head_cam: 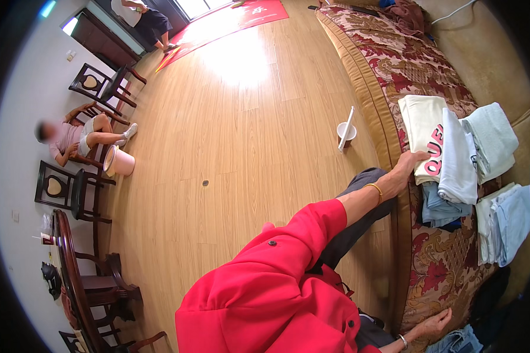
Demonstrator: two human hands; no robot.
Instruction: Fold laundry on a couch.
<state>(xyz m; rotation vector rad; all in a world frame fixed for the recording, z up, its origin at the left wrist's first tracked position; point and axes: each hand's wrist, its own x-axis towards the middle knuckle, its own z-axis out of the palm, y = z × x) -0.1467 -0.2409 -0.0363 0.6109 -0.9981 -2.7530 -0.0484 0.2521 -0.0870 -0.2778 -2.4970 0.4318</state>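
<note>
My left hand [404,170], with a gold-coloured bracelet at the wrist, grips the near edge of a folded cream shirt [422,119] bearing large pink and black lettering. Its thumb lies on top of the cloth; the other fingers are mostly hidden. Against this shirt lies a folded white garment [457,159], and a folded pale green garment [490,137] sits beyond it. Folded blue denim [444,205] shows beneath the white one. Lower in the view, my right hand [433,324] is empty, fingers loosely curled, above the sofa seat near crumpled blue jeans [457,342].
Another folded pile [505,225] rests on the patterned sofa seat [441,269]. A white-rimmed bin [346,132] with a white stick across it stands on the wooden floor [247,154]. A person [70,137] sits across the room beside a pink bucket [121,161]; another person [145,22] stands farther off.
</note>
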